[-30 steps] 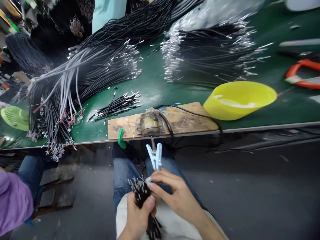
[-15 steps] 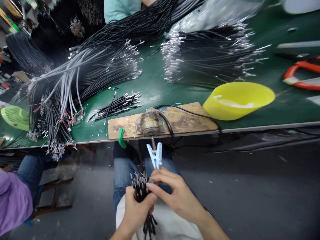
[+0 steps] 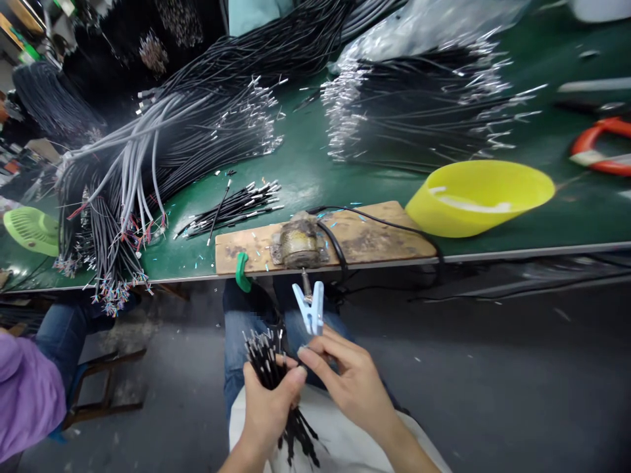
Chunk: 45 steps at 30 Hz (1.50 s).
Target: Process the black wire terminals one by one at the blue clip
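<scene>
My left hand [image 3: 269,401] is closed round a bundle of short black cables [image 3: 266,358] with bare silvery tips pointing up; their dark lower ends fan out below the fist over my lap. Just right of the bundle is my right hand [image 3: 348,374], its fingers loosely bent, thumb and fingertips a little apart, with nothing visible between them. Its fingertips lie right below a light-blue clothespin [image 3: 310,309], and I cannot tell whether they touch it. The clothespin sits on the shaft of a small grimy motor [image 3: 300,243] fixed to a wooden board [image 3: 384,236].
A green clamp [image 3: 242,272] grips the board at the table edge. Short cables [image 3: 236,207] lie behind it, longer cable bundles [image 3: 409,108] farther back. A yellow container [image 3: 478,197] and orange-handled tool [image 3: 601,148] are right. At left are a green fan [image 3: 32,230] and a person in purple [image 3: 29,394].
The cable bundle in my left hand has shifted left and its top has spread a little. My right hand has come away from the bundle, slightly to the right.
</scene>
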Motion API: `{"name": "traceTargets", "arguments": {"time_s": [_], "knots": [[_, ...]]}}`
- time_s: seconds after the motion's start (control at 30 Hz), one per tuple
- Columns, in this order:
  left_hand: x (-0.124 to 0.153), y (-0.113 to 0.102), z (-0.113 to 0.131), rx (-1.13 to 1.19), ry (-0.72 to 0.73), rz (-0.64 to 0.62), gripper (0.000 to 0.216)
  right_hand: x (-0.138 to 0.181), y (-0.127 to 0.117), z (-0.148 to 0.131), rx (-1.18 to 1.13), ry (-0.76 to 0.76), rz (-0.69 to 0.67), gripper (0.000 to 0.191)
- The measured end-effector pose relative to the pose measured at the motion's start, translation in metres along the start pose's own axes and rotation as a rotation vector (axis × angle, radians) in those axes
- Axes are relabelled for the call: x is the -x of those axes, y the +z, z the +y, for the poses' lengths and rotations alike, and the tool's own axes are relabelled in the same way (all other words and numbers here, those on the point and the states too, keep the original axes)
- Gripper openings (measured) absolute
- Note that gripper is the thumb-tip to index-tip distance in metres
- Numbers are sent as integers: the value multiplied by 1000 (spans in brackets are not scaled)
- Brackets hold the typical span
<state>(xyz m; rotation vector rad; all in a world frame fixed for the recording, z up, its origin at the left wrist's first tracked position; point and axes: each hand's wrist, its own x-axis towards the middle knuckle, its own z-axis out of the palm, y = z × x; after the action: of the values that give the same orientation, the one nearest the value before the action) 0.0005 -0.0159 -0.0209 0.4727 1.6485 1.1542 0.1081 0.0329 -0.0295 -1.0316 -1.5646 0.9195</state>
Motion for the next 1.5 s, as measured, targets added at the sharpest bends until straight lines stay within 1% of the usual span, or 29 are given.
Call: {"name": "traceTargets", "arguments": {"time_s": [0.13, 0.23, 0.3, 0.37, 0.47, 0.57, 0.63, 0.67, 0.77, 0.87, 0.93, 1.0, 1.07, 1.13, 1.17, 1.2, 1.23, 1.33, 1.4, 1.43, 1.5], "knots": [[1, 3, -5, 128, -50, -51, 54, 1, 5, -6, 14, -60, 79, 31], [0, 4, -6, 223, -53, -112, 52, 3, 7, -8, -71, -27, 130, 27], [-1, 3, -6, 278, -64, -183, 51, 5, 7, -7, -200, 61, 93, 26], [-2, 1, -4, 308, -86, -260, 49, 8, 8, -4, -365, 170, 17, 30], [-2, -1, -2, 345, -118, -320, 47, 11, 10, 2, -609, 345, -66, 35], [-3, -1, -3, 383, -145, -356, 45, 12, 13, 4, -766, 513, -70, 37], [-4, -1, -4, 376, -156, -371, 45, 10, 13, 3, -810, 577, -51, 39], [-4, -1, -5, 366, -155, -368, 45, 9, 13, 2, -811, 585, -49, 39], [-5, -2, -3, 327, -136, -326, 47, 6, 9, -3, -715, 520, -56, 33], [-3, -1, 2, 255, -56, -254, 47, 6, 6, -8, -560, 432, -25, 28], [-1, 1, 5, 179, 19, -220, 47, 8, 7, -11, -479, 388, 29, 30], [0, 3, 8, 114, 66, -203, 46, 10, 8, -12, -360, 300, 120, 31], [0, 5, 9, 88, 62, -201, 46, 12, 9, -12, -199, 157, 227, 27], [-1, 5, 10, 91, 17, -202, 46, 11, 7, -11, -101, 41, 265, 21], [-1, 4, 12, 91, -6, -209, 46, 10, 5, -10, -117, 27, 233, 20], [-1, 3, 13, 84, -20, -223, 46, 8, 3, -9, -190, 52, 167, 21], [-2, 2, 15, 70, -16, -242, 45, 7, 1, -9, -313, 115, 86, 25], [-1, -1, 24, 37, 98, -275, 38, 2, -3, -7, -820, 417, -153, 36], [-1, 0, 30, 37, 175, -278, 34, -1, -4, -6, -1050, 590, -242, 39], [-2, 1, 32, 37, 200, -278, 33, -2, -5, -5, -1100, 651, -272, 38], [-2, 3, 35, 18, 218, -299, 31, -5, -8, -3, -1104, 733, -299, 38]]}}
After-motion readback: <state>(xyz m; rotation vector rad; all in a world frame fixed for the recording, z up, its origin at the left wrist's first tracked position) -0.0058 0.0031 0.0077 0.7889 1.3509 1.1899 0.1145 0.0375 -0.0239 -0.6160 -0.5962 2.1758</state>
